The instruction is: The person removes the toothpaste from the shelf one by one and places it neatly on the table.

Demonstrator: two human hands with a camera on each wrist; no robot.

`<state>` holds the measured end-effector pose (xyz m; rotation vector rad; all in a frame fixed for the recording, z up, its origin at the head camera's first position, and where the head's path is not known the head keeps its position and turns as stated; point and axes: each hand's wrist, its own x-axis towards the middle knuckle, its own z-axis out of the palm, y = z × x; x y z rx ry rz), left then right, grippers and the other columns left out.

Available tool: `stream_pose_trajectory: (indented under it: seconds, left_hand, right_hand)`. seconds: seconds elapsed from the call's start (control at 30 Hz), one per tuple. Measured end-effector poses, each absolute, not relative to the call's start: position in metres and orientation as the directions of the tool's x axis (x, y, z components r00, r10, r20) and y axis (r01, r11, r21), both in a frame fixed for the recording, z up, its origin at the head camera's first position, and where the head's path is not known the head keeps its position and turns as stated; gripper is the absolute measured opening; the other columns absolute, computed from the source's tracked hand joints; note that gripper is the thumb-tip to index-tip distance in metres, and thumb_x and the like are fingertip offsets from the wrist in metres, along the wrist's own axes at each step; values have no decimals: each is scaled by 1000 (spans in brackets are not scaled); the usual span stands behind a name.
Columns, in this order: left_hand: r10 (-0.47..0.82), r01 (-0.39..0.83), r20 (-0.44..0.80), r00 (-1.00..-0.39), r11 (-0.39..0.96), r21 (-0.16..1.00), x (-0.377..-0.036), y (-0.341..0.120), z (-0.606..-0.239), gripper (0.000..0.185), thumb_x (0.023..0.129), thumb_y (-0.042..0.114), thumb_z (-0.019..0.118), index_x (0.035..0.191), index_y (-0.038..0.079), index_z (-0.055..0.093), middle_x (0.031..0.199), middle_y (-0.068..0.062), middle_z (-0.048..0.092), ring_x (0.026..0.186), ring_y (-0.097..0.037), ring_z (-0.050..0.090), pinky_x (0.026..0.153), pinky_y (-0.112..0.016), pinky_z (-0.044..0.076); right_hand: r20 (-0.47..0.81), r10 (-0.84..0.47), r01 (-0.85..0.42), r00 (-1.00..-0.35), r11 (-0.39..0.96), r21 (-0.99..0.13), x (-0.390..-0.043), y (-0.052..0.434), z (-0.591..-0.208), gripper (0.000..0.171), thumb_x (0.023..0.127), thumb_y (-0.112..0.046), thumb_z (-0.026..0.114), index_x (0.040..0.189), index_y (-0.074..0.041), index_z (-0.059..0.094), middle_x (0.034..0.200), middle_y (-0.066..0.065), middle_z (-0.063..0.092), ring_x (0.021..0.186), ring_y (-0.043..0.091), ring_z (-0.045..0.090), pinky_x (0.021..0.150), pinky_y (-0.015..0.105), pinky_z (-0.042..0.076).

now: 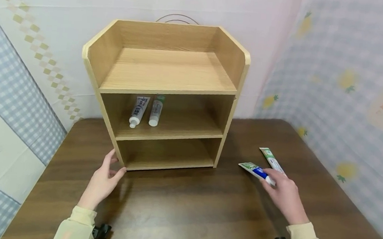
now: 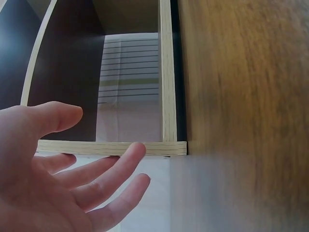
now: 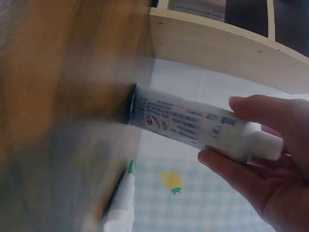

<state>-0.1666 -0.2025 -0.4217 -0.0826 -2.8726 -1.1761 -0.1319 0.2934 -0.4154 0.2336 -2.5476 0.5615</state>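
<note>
A light wooden shelf unit stands at the back of a dark brown table. Two white toothpaste tubes lie side by side on its middle shelf. My right hand pinches a blue-and-green toothpaste tube near its cap end, low over the table. In the right wrist view the fingers and thumb close on that tube. A second green-tailed tube lies just beyond it. My left hand is open, fingers spread, at the shelf's lower left front corner.
Patterned cloth walls close in the table on the left, back and right. The shelf's top tier and bottom tier hold nothing. The second tube lies near the table's right edge.
</note>
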Motion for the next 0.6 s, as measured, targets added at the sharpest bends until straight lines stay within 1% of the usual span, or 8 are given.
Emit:
stream_pose_trajectory:
  seconds: [0.1,0.23,0.37,0.6]
  left_hand:
    - [19,54,58,-998,711,702,-165,-205,-423,71,100,30,51,155,12,10,144,-28,43,106,-37,65,84,-50,51]
    - [19,58,63,-998,703,709,-164,-205,-424,71,100,30,51,155,13,11,143,-29,44,106,-38,65,84,-51,51]
    - [21,62,66,-998,698,713,-165,-205,-423,71,100,29,52,155,13,11,142,-29,45,105,-38,65,83,-50,51]
    - [25,64,65,-998,703,708,-168,-203,-423,71,100,30,51,155,13,11,143,-29,45,105,-36,66,84,-51,51]
  right_hand:
    - [483,-111,-289,-868,906,-310,-135,293,-420,31,79,-6,76,108,2,68,107,22,70,92,40,68,78,56,52]
    - [436,-138,-281,-889,917,-283,-138,295,-429,33,79,-6,76,110,2,68,112,22,67,97,41,67,80,55,52]
    - [387,-137,-257,-912,925,-279,-140,296,-434,36,79,-7,77,112,3,67,112,24,65,95,41,66,80,55,52]
    - [314,-145,-219,-938,951,-216,-158,303,-434,41,79,-10,77,115,7,64,111,26,64,93,41,66,81,55,53]
